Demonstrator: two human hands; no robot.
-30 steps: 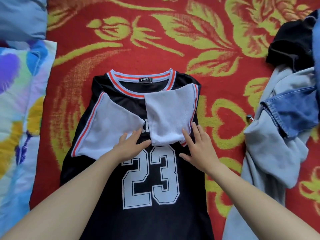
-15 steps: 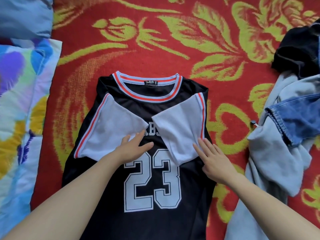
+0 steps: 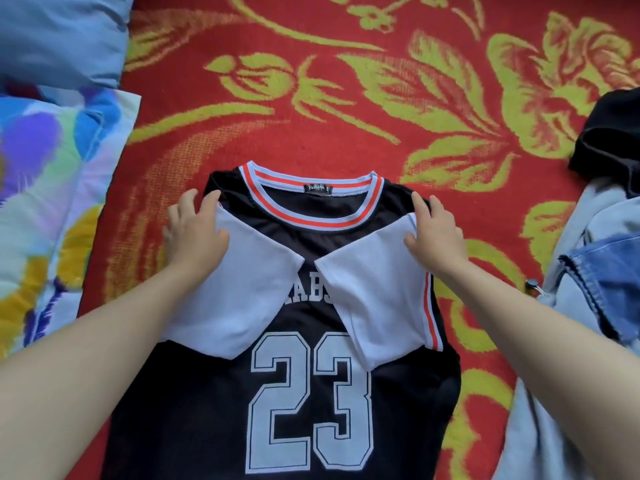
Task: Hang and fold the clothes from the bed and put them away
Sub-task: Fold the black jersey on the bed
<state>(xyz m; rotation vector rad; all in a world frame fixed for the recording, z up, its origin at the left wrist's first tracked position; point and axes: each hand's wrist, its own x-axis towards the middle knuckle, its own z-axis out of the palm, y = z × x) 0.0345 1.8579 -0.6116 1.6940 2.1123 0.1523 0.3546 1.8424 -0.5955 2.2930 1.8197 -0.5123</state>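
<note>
A black jersey with a white "23" and a red-and-white collar lies face up on the red bedspread. Both of its white sleeves are folded in across the chest. My left hand rests on the jersey's left shoulder, fingers spread, thumb on the white sleeve. On the right shoulder lies my right hand, its fingertips at the shoulder's top edge and its thumb on the other sleeve. I cannot see either hand's fingers under the cloth.
At the right edge lies a heap of clothes: a light grey garment, blue denim and a black piece. A multicoloured floral pillow and a blue pillow lie along the left side.
Both hands have moved up from the jersey's chest, beside the number, to its shoulders. The right sleeve now lies further out and slanted. The view has closed in on the jersey.
</note>
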